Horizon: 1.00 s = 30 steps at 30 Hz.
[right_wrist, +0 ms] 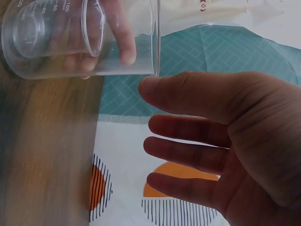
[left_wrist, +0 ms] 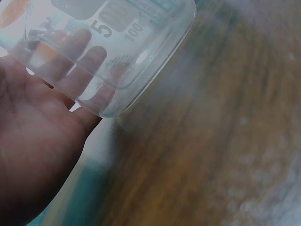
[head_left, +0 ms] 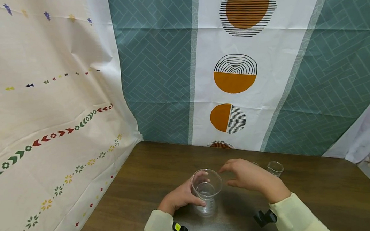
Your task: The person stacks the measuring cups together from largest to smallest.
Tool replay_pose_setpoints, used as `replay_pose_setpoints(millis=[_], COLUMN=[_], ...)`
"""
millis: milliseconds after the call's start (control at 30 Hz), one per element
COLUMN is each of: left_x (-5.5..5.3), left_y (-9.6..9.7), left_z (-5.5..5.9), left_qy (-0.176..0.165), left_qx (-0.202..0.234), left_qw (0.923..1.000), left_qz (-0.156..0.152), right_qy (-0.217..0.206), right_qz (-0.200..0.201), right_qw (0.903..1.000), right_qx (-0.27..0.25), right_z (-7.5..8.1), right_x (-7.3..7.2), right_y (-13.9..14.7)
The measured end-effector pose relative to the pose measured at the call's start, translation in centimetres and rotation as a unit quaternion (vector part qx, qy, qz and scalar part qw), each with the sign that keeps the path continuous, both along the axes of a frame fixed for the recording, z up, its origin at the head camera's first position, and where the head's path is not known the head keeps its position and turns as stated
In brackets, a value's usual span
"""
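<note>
A large clear glass beaker (head_left: 212, 202) stands on the table, with a smaller beaker (right_wrist: 59, 28) nested inside it. My left hand (head_left: 185, 195) grips the large beaker from its left side, fingers behind the glass and thumb in front. Printed marks, including a 500, show on the glass (left_wrist: 136, 42) in the left wrist view. To the right of the rim, my right hand (head_left: 249, 175) hovers empty, its fingers spread and loosely extended. In the right wrist view its thumb (right_wrist: 188, 92) appears near the large beaker's rim.
Behind the right hand, another small beaker (head_left: 275, 167) stands on the brown wooden table (head_left: 162, 165). Part of a further glass rim (head_left: 255, 163) peeks out beside it, mostly hidden. Patterned cloths (head_left: 158, 78) hang along the table's back and left edges.
</note>
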<state>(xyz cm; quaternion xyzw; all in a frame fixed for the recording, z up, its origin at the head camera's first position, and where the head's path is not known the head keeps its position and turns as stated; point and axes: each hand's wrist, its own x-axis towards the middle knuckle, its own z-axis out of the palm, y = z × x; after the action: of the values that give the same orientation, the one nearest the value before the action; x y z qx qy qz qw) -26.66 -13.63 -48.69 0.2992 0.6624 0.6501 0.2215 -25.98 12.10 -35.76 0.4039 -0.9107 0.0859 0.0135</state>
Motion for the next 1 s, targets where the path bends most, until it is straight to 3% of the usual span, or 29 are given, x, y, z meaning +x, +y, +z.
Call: replay_pose_setpoints(millis=[1000], left_x=[-0.1], left_y=[0.1], left_z=[-0.2], left_qy=[0.007], left_qx=[-0.002], left_qw=[1.0], left_qz=[0.002], right_qy=[-0.003], right_qz=[-0.021], right_qw=[0.9998], right_qx=[-0.007], right_z=[-0.2], right_x=[-0.3], right_y=[1.7])
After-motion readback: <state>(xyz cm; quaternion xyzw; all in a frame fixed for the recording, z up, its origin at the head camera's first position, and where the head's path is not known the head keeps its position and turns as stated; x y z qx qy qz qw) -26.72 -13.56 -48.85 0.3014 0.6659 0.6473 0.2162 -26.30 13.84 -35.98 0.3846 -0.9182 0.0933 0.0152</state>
